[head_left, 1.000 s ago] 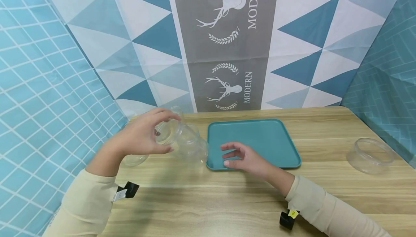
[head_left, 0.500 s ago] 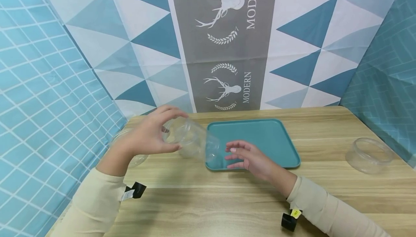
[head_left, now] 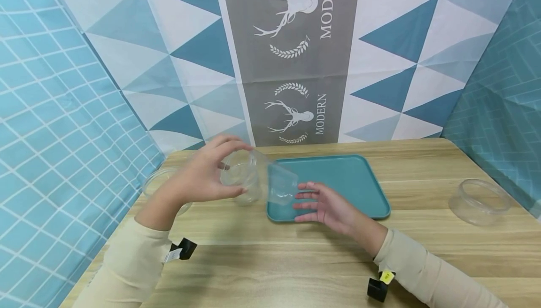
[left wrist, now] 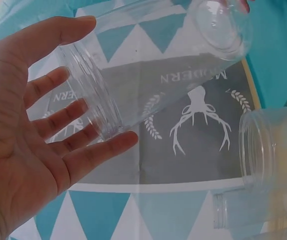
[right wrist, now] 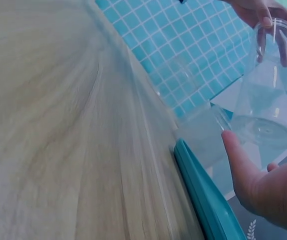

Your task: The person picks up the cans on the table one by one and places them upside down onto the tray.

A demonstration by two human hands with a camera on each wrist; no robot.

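Observation:
My left hand grips a clear, empty plastic jar by its ridged neck, thumb on one side and fingers on the other. The jar is tilted, and its closed base points right, over the left end of a teal tray. Beside that base is my right hand, fingers spread and slightly bent. In the right wrist view, its thumb reaches toward the jar's base. Behind the held jar, another clear jar stands on the table, left of the tray.
Clear round containers are partly hidden behind my left wrist. A wide, low clear container stands at the table's right side. Patterned cloths hang behind the wooden table and along both sides.
My left hand has moved right with the tilted jar, bringing its base over the tray and close to the right hand. The right hand's fingers have spread open.

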